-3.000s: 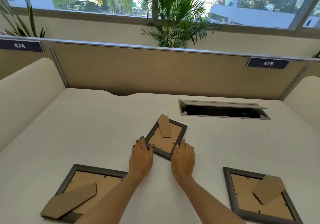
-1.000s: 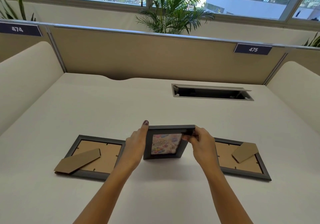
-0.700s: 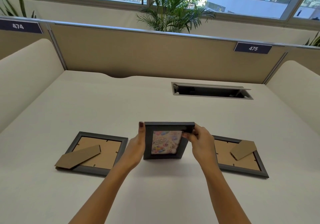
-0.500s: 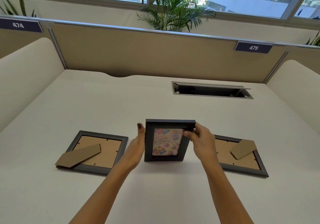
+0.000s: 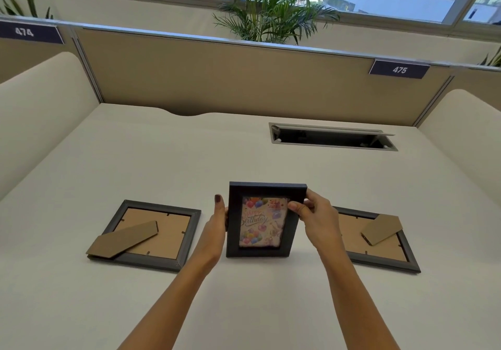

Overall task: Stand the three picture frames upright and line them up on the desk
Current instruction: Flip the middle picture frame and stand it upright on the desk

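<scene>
A small dark picture frame (image 5: pixel 261 225) with a colourful birthday card stands upright at the desk's middle, its picture facing me. My left hand (image 5: pixel 214 230) presses against its left edge. My right hand (image 5: pixel 315 219) grips its upper right corner, thumb on the front. A larger dark frame (image 5: pixel 154 234) lies face down to the left, its cardboard stand on top. Another face-down frame (image 5: pixel 379 241) lies to the right, partly hidden behind my right hand.
The white desk (image 5: pixel 162 160) is walled by a beige partition (image 5: pixel 230 76) at the back and curved side panels. An open cable slot (image 5: pixel 330 138) sits at the back right. A palm plant (image 5: pixel 271 5) stands behind the partition.
Both hands lifted the small frame from lying face down, turned it picture-side toward me and tilted it up until it stands upright. The two larger frames have not moved.
</scene>
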`<state>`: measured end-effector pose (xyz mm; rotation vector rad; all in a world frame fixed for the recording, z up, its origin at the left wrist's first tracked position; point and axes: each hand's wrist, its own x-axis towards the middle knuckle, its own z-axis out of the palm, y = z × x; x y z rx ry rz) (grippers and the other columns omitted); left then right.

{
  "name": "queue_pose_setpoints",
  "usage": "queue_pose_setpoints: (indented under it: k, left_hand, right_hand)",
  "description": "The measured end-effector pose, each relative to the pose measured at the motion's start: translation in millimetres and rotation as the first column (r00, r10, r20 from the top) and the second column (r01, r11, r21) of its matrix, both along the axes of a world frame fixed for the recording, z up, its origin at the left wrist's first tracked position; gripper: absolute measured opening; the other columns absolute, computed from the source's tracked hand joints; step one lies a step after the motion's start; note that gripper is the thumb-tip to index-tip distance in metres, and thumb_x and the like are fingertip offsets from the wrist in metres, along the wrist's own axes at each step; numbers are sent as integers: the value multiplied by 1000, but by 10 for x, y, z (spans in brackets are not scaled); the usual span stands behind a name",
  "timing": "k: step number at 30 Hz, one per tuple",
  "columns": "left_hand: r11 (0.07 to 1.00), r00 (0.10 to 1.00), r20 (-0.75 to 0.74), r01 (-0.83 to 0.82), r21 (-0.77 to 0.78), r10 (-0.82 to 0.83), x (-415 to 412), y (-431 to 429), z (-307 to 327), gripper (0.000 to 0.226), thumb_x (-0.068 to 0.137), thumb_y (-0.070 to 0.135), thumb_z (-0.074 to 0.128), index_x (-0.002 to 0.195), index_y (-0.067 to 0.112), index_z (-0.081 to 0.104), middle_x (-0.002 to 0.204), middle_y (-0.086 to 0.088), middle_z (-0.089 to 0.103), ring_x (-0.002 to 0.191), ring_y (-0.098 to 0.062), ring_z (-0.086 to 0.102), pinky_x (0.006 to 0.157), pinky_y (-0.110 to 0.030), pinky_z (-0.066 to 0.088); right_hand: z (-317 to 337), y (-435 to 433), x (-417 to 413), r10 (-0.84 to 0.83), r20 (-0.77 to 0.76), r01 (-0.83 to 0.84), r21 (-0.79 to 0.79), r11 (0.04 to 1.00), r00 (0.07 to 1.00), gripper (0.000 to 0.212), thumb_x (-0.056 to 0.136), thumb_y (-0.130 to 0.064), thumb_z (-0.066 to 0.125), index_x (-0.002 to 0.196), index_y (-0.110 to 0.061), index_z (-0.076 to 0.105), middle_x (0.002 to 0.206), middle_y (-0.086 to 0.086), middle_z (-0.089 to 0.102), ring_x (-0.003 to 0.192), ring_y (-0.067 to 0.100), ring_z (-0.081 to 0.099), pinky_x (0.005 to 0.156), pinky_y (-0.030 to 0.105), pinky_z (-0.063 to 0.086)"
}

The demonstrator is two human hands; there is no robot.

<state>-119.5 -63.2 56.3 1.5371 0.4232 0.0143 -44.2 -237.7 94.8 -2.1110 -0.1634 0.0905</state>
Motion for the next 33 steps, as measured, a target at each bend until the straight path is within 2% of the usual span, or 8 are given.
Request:
queue_pose_setpoints:
  k: [7, 12, 17, 19, 21, 26, 29, 33]
  left_hand:
    - [996, 995, -52, -89, 22, 90, 74, -29, -129, 88, 77, 70, 6, 139, 20, 42, 139, -11, 51, 128, -29, 47, 110, -42, 34]
    - [992, 991, -18, -129, 16, 129, 67, -61, -201, 71, 88, 60, 7, 133, 24, 48, 124, -5, 60, 110, -20, 58, 79, -17, 45]
    - [968, 964, 87, -252, -5, 251, 50, -74, -177, 50, 96, 49, 14, 117, 25, 52, 116, -4, 61, 97, -12, 61, 55, -5, 47]
    - [935, 917, 232, -348, 63, 326, 16, -99, -128, 42, 97, 48, 18, 115, 26, 50, 121, 1, 57, 114, -14, 54, 66, -1, 45]
    - [882, 836, 421, -447, 149, 353, -29, -124, -64, 43, 97, 50, 22, 123, 25, 46, 133, 9, 49, 128, -6, 42, 93, -8, 40]
    - [746, 689, 724, -465, 477, -33, -101, -229, 50, 44, 92, 34, 34, 134, 19, 37, 153, 0, 29, 143, -24, 22, 116, -31, 19]
    - [762, 630, 710, -279, 585, -314, -132, -431, 61, 45, 94, 29, 36, 137, 23, 33, 154, 5, 27, 143, -26, 24, 116, -36, 22]
    - [708, 657, 536, -4, 706, -531, -112, -772, -27, 41, 99, 36, 31, 138, 26, 34, 154, 11, 26, 142, -12, 26, 113, -25, 26]
  right_hand:
    - [-48, 51, -4, -30, 26, 30, -5, 1000, 999, 30, 92, -25, 56, 121, -18, 55, 112, 6, 63, 95, 16, 54, 68, 21, 41]
    - [-102, 71, -12, -50, 20, 49, 43, 998, 999, 29, 93, -24, 54, 121, -19, 54, 105, -1, 59, 93, 14, 55, 66, 14, 43]
    - [-157, 26, -10, -91, 67, 83, 108, 991, 994, 23, 90, -35, 55, 110, -23, 57, 94, -8, 61, 89, 14, 59, 61, 13, 42]
    - [-169, 7, -40, -173, 115, 149, 189, 971, 978, 24, 89, -43, 51, 106, -26, 56, 95, -9, 63, 91, 15, 61, 67, 18, 49]
    - [-191, -29, -66, -280, 165, 232, 260, 937, 946, 34, 89, -48, 43, 107, -22, 58, 100, -4, 66, 93, 15, 62, 76, 26, 54]
    - [-394, -324, -30, -461, 240, 400, 262, 878, 855, 18, 97, -28, 45, 102, -17, 59, 96, 1, 64, 90, 17, 59, 72, 19, 46]
    - [-581, -566, -2, -509, 192, 485, 158, 860, 839, 15, 95, -15, 47, 101, -11, 60, 98, 6, 64, 92, 23, 59, 76, 30, 50]
    - [-764, -838, -20, -505, 138, 503, 48, 863, 852, 25, 90, -1, 49, 110, -10, 60, 108, 8, 63, 105, 26, 56, 89, 39, 51]
